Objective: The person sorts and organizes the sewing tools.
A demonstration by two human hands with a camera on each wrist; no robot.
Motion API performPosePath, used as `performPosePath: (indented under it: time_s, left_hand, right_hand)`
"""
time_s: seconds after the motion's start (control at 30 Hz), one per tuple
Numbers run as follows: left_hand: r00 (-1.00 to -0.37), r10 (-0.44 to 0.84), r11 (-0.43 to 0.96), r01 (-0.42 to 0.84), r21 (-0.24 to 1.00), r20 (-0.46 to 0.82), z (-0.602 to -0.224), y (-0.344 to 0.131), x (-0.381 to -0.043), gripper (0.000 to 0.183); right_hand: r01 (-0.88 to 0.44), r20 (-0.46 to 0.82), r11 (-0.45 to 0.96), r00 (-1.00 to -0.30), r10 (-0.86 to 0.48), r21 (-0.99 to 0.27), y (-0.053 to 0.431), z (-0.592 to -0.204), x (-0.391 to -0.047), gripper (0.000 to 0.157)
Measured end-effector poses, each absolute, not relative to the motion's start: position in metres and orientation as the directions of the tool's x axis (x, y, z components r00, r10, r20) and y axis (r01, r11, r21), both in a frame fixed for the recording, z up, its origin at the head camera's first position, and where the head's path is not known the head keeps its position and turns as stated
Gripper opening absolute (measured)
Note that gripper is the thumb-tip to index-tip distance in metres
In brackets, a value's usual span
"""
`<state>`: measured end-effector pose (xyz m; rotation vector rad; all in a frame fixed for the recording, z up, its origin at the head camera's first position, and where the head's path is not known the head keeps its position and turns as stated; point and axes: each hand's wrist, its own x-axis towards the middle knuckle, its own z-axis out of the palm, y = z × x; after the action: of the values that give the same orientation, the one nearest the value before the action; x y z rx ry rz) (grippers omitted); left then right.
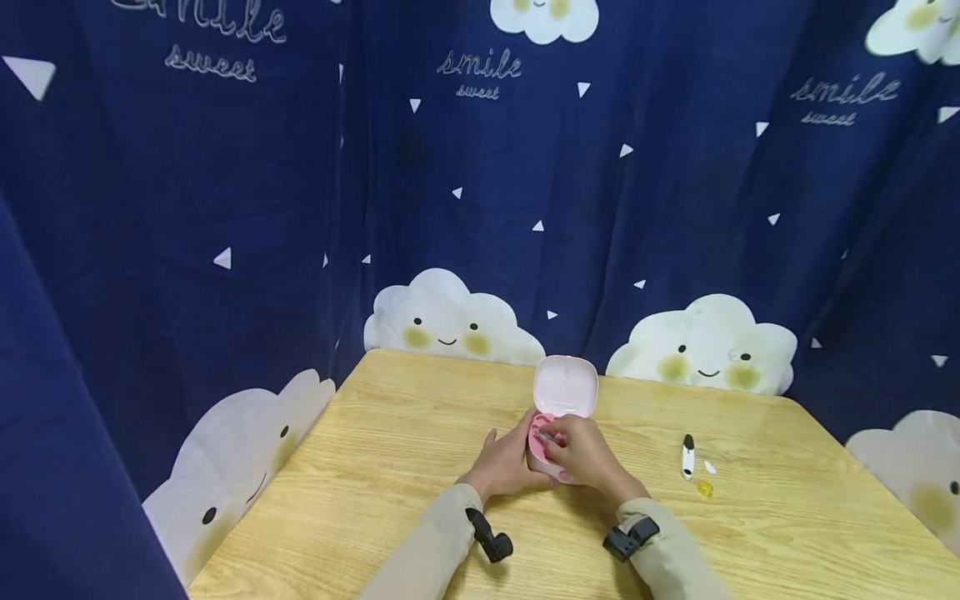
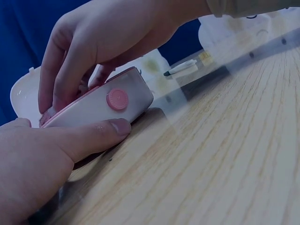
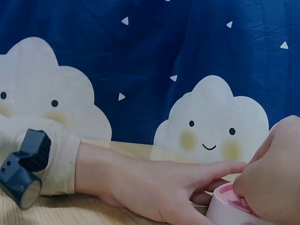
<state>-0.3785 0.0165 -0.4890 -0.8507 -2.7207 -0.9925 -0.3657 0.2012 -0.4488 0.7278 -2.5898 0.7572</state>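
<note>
Tabletop (image 1: 420, 400): bright in your head view, soft shadows beside your sleeves (image 1: 429, 546).
Curtain (image 1: 495, 167): dark, deepest in its folds.
Case (image 2: 89, 114): greyish in your dim, bluish, hazy left wrist view.
Black-and-white tool (image 2: 182, 68): blurred there.

The head view looks forward and down from farthest off, over table (image 1: 322, 500) and curtain (image 1: 480, 242); the left wrist's, low and tilted, faces the case (image 2: 96, 112) closely; the right wrist's, near table level, faces the curtain. Both wrist views share the case, left hand (image 3: 150, 187) and right hand (image 3: 276, 178).
</note>
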Motion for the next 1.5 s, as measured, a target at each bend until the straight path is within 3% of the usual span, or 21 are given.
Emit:
performPosePath:
  time_s: [0.6,1.13,1.5]
  left_hand:
    - [-0.836,0.465,0.631,0.544,0.553,0.292,-0.489,0.0162,-0.3782,0.124]
    - [-0.83,0.468,0.618,0.552,0.56,0.302,-0.4887,0.0153,-0.3762,0.125]
    - [-0.834,0.466,0.621,0.546,0.562,0.295,-0.4852,0.0155,-0.3738,0.124]
  right_hand:
    - [-0.587,0.48,0.771,-0.765,-0.43,-0.245,0.1963,-0.4471,-0.3721,0.013]
    - [-0.544,0.427,0.788,-0.81,-0.403,-0.289,0.2002,-0.4481,-0.3721,0.008]
    - [-0.582,0.434,0.765,-0.785,-0.441,-0.276,0.2025,-0.4469,-0.3727,0.008]
